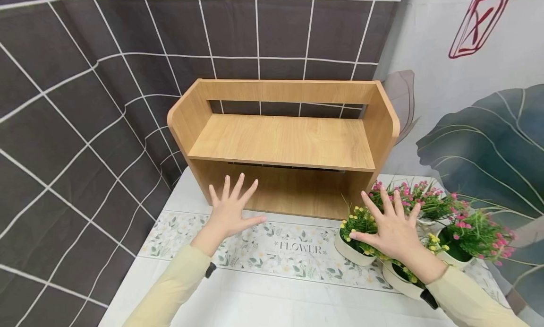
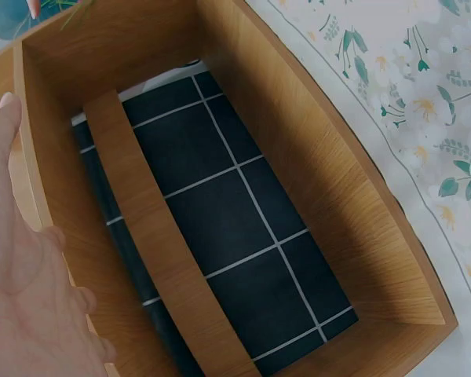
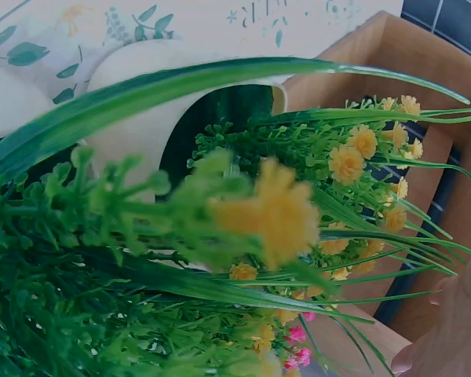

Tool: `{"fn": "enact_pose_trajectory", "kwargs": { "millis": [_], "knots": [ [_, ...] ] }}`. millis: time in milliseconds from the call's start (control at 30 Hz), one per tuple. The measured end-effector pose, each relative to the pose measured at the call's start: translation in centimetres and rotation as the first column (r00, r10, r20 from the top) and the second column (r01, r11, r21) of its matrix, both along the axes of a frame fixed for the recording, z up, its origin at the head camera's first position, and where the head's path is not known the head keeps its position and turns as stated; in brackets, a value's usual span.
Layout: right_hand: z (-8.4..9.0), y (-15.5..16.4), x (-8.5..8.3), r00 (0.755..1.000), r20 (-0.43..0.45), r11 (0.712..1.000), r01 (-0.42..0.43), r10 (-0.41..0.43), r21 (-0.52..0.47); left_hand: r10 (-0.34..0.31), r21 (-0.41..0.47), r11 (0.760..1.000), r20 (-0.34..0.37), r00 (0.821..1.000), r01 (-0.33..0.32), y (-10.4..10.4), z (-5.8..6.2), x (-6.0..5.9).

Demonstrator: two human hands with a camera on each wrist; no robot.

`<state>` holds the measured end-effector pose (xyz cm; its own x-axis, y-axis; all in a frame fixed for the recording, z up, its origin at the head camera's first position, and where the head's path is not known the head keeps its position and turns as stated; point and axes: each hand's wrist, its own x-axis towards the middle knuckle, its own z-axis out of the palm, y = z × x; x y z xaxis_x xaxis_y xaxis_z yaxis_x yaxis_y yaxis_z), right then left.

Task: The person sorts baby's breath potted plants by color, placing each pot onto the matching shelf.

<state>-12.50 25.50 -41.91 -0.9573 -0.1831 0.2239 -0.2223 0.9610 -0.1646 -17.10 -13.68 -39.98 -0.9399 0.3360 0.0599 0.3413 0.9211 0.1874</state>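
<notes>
Both hands are spread flat and hold nothing. The left hand (image 1: 231, 211) hovers in front of the wooden shelf (image 1: 282, 145) on the table (image 1: 255, 294). The right hand (image 1: 393, 228) hangs just above the yellow-flowered pot (image 1: 354, 242), right of the shelf.

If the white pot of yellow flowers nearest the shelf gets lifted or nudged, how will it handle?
The small white pot of yellow flowers probably lifts easily and looks rigid. Its springy stems likely flex under the right hand. Neighbouring pots crowd it, so a sideways push could knock them.
</notes>
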Motion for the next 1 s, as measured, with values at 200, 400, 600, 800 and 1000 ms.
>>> {"fn": "enact_pose_trajectory", "kwargs": {
  "millis": [200,400,600,800,1000],
  "knots": [
    [0.3,0.0,0.3,1.0,-0.026,1.0,-0.002,0.001,-0.005,0.006,0.004,1.0,-0.041,0.999,-0.006,-0.3,-0.5,-0.2],
    [1.1,0.1,0.9,0.996,-0.09,1.0,-0.011,0.011,-0.006,0.033,0.062,0.998,-0.173,0.984,-0.023,-0.8,-0.4,-0.5],
    [1.8,-0.1,1.9,0.991,-0.129,0.998,-0.041,0.035,-0.041,0.071,0.175,0.984,-0.303,0.95,-0.017,-1.3,0.2,-0.6],
    [2.7,-0.4,3.0,0.984,-0.171,0.996,-0.057,0.045,-0.069,0.129,0.291,0.957,-0.393,0.911,-0.01,-1.9,0.8,-0.9],
    [3.1,0.3,4.1,0.98,-0.197,0.993,-0.028,0.005,-0.111,0.201,0.369,0.929,-0.415,0.887,-0.038,-2.8,1.4,-1.4]
  ]
}}
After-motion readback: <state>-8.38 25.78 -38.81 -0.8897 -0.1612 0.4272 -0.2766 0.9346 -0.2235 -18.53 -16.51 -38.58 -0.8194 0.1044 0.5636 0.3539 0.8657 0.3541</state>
